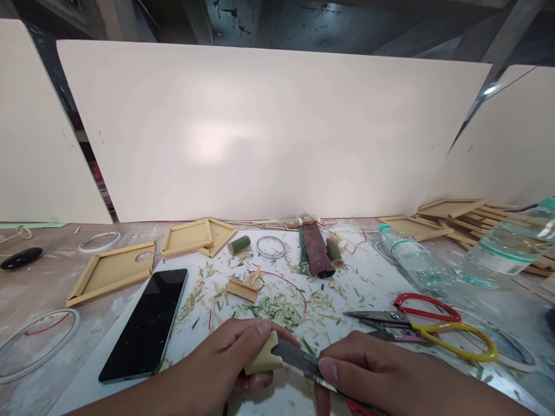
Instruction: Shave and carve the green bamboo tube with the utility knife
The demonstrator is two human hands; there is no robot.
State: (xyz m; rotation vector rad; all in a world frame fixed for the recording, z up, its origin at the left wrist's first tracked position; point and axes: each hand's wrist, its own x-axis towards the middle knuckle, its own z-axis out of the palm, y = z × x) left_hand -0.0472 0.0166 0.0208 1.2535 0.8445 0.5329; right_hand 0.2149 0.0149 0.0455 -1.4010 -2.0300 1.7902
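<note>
A short pale piece of bamboo (265,359) is gripped in my left hand (236,352), its cut end facing right with a notch in it. My right hand (368,372) is closed around a knife (310,365), thumb and fingers near the base of the blade. The blade's tip meets the notched end of the bamboo piece. Part of the knife's handle, with some red on it, is hidden under my right hand. Beyond my hands lies a heap of green and pale shavings (280,312) on a white board (191,346).
Right of my hands lie scissors (455,330) with red and yellow handles. A black phone (145,323) rests at left. Farther off are a green bamboo tube (239,245), wooden frames (115,271), a metal ring (271,247) and a plastic bottle (411,254). A white partition (277,133) closes the back.
</note>
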